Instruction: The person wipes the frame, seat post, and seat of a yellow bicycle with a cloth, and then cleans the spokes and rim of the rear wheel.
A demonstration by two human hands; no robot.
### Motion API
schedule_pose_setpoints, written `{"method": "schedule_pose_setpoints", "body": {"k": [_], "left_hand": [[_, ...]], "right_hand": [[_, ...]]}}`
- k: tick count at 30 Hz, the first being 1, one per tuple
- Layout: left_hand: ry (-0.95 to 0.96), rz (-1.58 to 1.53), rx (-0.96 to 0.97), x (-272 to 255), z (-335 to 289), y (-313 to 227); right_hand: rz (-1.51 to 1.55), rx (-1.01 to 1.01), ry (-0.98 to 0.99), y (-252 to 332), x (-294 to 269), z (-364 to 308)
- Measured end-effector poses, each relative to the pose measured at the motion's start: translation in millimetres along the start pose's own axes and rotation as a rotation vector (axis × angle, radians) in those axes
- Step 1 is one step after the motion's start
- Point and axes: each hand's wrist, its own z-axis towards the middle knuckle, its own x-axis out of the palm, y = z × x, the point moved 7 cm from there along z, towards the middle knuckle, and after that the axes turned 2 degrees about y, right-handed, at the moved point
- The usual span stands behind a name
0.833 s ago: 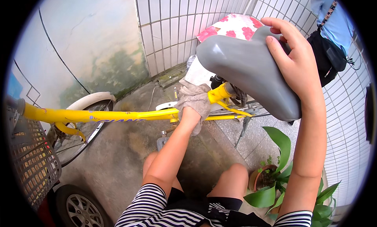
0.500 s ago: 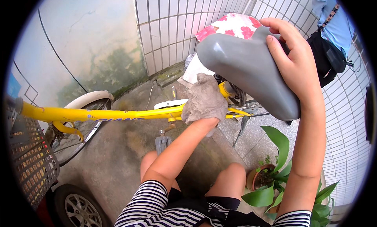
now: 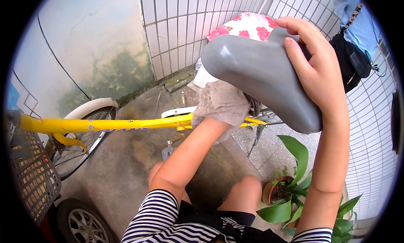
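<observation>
A yellow bicycle frame [image 3: 105, 124] runs across the view, with a smooth grey saddle [image 3: 256, 70] at its right end. My right hand [image 3: 317, 66] grips the wide rear of the saddle, thumb lying on top and fingers curled over the far edge. Under the saddle's nose, a grey-brown cleaning rag [image 3: 223, 100] is wrapped around the seat post area, which it covers. My left hand [image 3: 219, 124] is pressed into this rag; its fingers are hidden by the cloth, and only the wrist end shows.
At the left are a dark basket [image 3: 35, 171], the front wheel [image 3: 94, 133] and a car wheel [image 3: 84, 222]. A potted plant [image 3: 275, 190] stands at lower right. Behind the saddle lies a red-flowered cloth [image 3: 252, 26]. A black bag [image 3: 349, 60] hangs by the tiled wall [image 3: 370, 129].
My left hand and the rag have slid up and right toward the saddle, covering the yellow collar seen before. My right hand stays on the saddle, whose nose appears slightly farther left.
</observation>
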Motion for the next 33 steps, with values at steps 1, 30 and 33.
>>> {"method": "schedule_pose_setpoints", "body": {"k": [1, 30, 33], "left_hand": [[-0.131, 0.078, 0.121, 5, 1, -8], [-0.193, 0.097, 0.234, 7, 1, 26], [-0.176, 0.102, 0.214, 8, 0, 32]], "right_hand": [[0.000, 0.004, 0.010, 0, 0, 1], [0.111, -0.009, 0.009, -9, -6, -6], [0.085, -0.029, 0.025, -6, -5, -5]]}}
